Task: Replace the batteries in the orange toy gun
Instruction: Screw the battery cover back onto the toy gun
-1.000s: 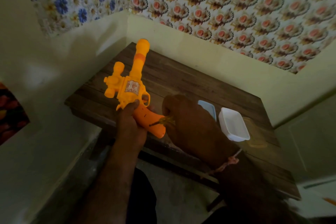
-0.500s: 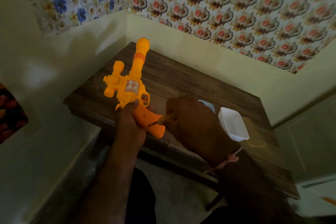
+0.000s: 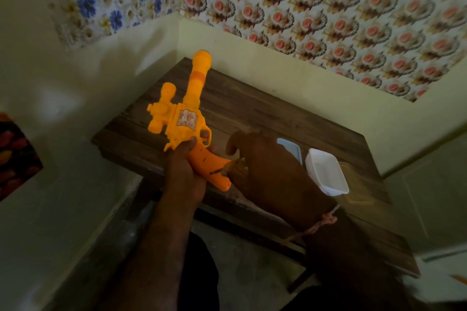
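The orange toy gun (image 3: 184,118) is held above the near edge of the dark wooden table (image 3: 265,113), its barrel pointing away toward the wall corner. My left hand (image 3: 183,171) grips it around the handle from below. My right hand (image 3: 270,171) holds a small screwdriver (image 3: 228,168) with a yellowish handle; its dark tip rests against the side of the gun's handle near the butt. No batteries are visible.
A white rectangular tray (image 3: 327,173) and a pale blue tray (image 3: 290,150) stand on the table just right of my right hand. Walls close the table in on the left and far sides. My legs are below the table's near edge.
My right hand has shifted slightly around the screwdriver, fingers spreading a little. The gun and my left hand stay nearly still.
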Tool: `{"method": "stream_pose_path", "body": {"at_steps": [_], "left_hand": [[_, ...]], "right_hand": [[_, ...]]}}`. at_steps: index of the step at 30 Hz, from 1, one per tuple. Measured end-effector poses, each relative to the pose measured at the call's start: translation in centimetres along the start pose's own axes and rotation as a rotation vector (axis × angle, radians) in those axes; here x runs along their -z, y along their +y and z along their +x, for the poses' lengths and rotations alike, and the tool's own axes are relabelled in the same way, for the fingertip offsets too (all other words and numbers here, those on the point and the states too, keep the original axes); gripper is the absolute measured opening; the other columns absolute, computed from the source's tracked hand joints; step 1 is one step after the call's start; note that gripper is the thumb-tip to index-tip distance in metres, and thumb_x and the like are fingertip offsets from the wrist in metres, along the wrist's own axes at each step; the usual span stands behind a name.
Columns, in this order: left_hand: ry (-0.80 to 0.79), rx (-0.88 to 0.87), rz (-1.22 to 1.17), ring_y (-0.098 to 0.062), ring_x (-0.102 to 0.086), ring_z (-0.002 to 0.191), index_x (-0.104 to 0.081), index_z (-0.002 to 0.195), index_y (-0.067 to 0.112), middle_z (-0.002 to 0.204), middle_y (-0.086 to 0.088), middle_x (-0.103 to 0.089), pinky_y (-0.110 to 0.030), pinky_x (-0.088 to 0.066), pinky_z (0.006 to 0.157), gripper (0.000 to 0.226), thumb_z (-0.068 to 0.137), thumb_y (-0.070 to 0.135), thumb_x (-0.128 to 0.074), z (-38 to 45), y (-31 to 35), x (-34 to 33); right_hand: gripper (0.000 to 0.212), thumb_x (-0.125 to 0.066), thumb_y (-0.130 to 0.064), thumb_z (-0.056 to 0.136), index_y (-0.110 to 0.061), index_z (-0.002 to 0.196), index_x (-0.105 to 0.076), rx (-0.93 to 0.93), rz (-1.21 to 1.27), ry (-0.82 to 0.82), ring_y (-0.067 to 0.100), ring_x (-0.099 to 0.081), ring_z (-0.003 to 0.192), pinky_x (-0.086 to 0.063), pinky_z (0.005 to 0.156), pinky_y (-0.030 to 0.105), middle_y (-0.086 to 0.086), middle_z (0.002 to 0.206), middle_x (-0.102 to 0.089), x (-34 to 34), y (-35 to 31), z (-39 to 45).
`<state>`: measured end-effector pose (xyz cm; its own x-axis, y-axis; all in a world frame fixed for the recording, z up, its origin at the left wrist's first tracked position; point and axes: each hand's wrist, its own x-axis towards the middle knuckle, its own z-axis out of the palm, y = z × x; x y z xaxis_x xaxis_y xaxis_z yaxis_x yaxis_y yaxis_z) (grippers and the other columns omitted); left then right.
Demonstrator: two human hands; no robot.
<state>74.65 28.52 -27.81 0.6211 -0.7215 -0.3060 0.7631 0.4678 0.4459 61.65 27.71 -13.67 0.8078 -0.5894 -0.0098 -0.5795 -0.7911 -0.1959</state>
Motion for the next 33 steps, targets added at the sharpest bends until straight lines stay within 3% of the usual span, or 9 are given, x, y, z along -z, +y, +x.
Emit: {"method": "stream_pose_path", "body": {"at_steps": [5,8,13,16,19,23,25,29,33], "left_hand": [[0.005,-0.01,0.004,-0.028,-0.066,0.081,-0.044,0.141,0.012,0.121,-0.015,-0.059,-0.041,-0.054,0.072,0.052,0.09,0.015,-0.051,0.11,-0.07,0.02],[0.004,-0.015,0.017,-0.027,-0.067,0.085,-0.044,0.141,0.012,0.121,-0.015,-0.061,-0.043,-0.054,0.074,0.055,0.087,0.015,-0.055,-0.04,0.06,-0.11],[-0.008,-0.02,-0.001,-0.026,-0.066,0.082,-0.045,0.141,0.011,0.119,-0.015,-0.06,-0.052,-0.049,0.092,0.048,0.093,0.011,-0.048,-0.06,0.0,-0.15],[-0.016,-0.019,0.024,-0.026,-0.066,0.077,-0.044,0.141,0.011,0.115,-0.014,-0.06,-0.048,-0.053,0.081,0.051,0.091,0.014,-0.051,-0.06,-0.1,-0.09],[-0.017,-0.009,0.033,-0.023,-0.066,0.069,-0.045,0.14,0.014,0.109,-0.012,-0.062,-0.04,-0.051,0.068,0.059,0.083,0.018,-0.058,-0.15,-0.06,-0.09],[-0.019,-0.041,0.035,-0.021,-0.069,0.066,-0.047,0.138,0.013,0.093,-0.007,-0.07,-0.039,-0.056,0.069,0.046,0.092,0.012,-0.05,-0.1,-0.15,-0.19],[-0.014,-0.033,0.026,-0.024,-0.069,0.07,-0.047,0.139,0.014,0.099,-0.008,-0.069,-0.043,-0.054,0.075,0.052,0.087,0.014,-0.055,-0.14,-0.06,-0.25],[-0.011,0.001,0.042,-0.024,-0.062,0.068,-0.046,0.138,0.011,0.102,-0.01,-0.062,-0.036,-0.054,0.062,0.049,0.09,0.017,-0.052,-0.31,0.15,-0.27],[-0.025,-0.016,0.037,-0.027,-0.067,0.078,-0.047,0.139,0.01,0.114,-0.015,-0.062,-0.052,-0.051,0.084,0.058,0.083,0.018,-0.058,-0.21,-0.03,-0.27]], "right_hand": [[0.014,-0.059,-0.034,0.089,-0.023,0.098,-0.056,0.01,-0.052,0.008,0.017,-0.057,0.095,-0.048,0.076,0.033,-0.002,0.103,-0.06,0.2,0.13,0.04],[0.019,-0.057,-0.04,0.09,-0.024,0.101,-0.058,0.017,-0.144,0.03,0.018,-0.058,0.096,-0.041,0.07,0.029,-0.002,0.104,-0.061,0.19,0.18,0.1],[0.017,-0.061,-0.022,0.085,-0.03,0.092,-0.048,0.007,-0.096,0.006,0.013,-0.058,0.088,-0.041,0.064,0.027,-0.008,0.095,-0.059,0.1,0.43,0.08],[0.012,-0.06,-0.032,0.089,-0.024,0.094,-0.054,0.02,-0.123,-0.009,0.015,-0.058,0.091,-0.035,0.064,0.026,-0.004,0.097,-0.06,0.57,0.54,0.12],[0.025,-0.056,-0.043,0.09,-0.021,0.1,-0.057,0.01,-0.145,0.007,0.018,-0.057,0.095,-0.037,0.067,0.027,-0.001,0.102,-0.06,0.57,0.5,0.22],[0.023,-0.063,-0.029,0.085,-0.029,0.105,-0.052,-0.002,-0.12,0.008,0.013,-0.059,0.095,-0.038,0.068,0.025,-0.007,0.105,-0.06,0.1,0.55,0.18],[0.013,-0.06,-0.026,0.087,-0.028,0.098,-0.052,0.008,-0.153,0.014,0.014,-0.059,0.092,-0.036,0.066,0.025,-0.007,0.1,-0.06,0.14,0.64,0.14],[0.029,-0.05,-0.05,0.092,-0.022,0.098,-0.057,0.031,-0.193,0.014,0.015,-0.056,0.095,-0.03,0.065,0.027,-0.004,0.1,-0.06,0.42,0.72,0.06],[0.027,-0.06,-0.045,0.087,-0.03,0.108,-0.053,0.034,-0.13,0.042,0.008,-0.054,0.09,-0.028,0.055,0.017,-0.012,0.102,-0.058,0.06,0.79,0.12]]}}
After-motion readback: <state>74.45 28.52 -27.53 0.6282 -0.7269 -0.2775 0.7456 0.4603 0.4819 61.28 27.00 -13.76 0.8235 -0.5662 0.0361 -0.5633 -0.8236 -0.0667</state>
